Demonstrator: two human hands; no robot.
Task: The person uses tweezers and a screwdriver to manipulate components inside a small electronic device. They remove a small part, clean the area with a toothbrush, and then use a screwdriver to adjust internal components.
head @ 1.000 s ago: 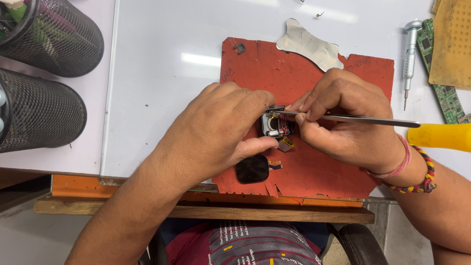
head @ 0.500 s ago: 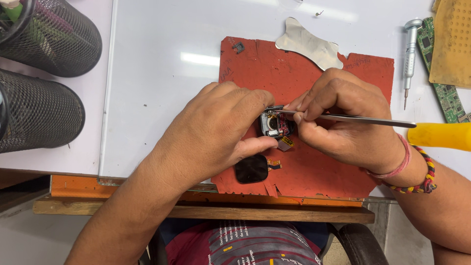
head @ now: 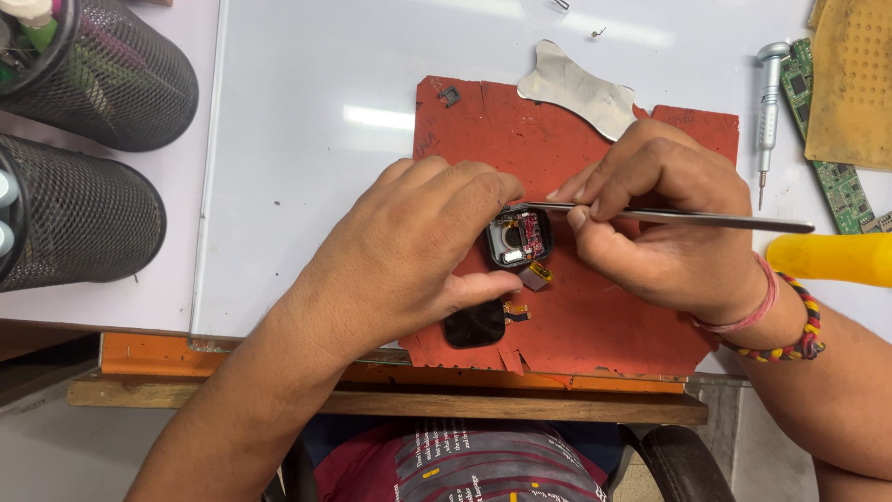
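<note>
Fingers [head: 595, 200] of the right hand [head: 664, 232] pinch a thin, straight grey metal probe [head: 669, 217] like a pen, its tip reaching the small square black opened watch body [head: 517, 238] that lies on a rough, ragged-edged red rubber mat [head: 595, 316] on the white table [head: 307, 167]. The left hand [head: 409, 256] curls over the casing from the other side, forefinger and thumb pressed against its rim to steady it; exposed inside are a round silver part and a red and gold circuit. One small brass-coloured rectangular block [head: 536, 275] lies tilted just beside the casing, and a glossy black square screen panel [head: 475, 324] with an orange flex strip sits below it, partly under the left thumb. One flat, curvy silver metal prying plate [head: 578, 93] rests across the mat's upper edge, near one tiny dark clip [head: 451, 94]. To the right stand one slim silver precision screwdriver [head: 767, 102], a green circuit board [head: 836, 177] partly covered by a dimpled yellow pad [head: 855, 84], and a smooth yellow plastic handle [head: 832, 257] that crosses above the right wrist, which wears a pink band and a multicoloured beaded bracelet. Two black wire-mesh cylindrical pen holders [head: 93, 84] stand at the table's left edge, well apart from the work.
</note>
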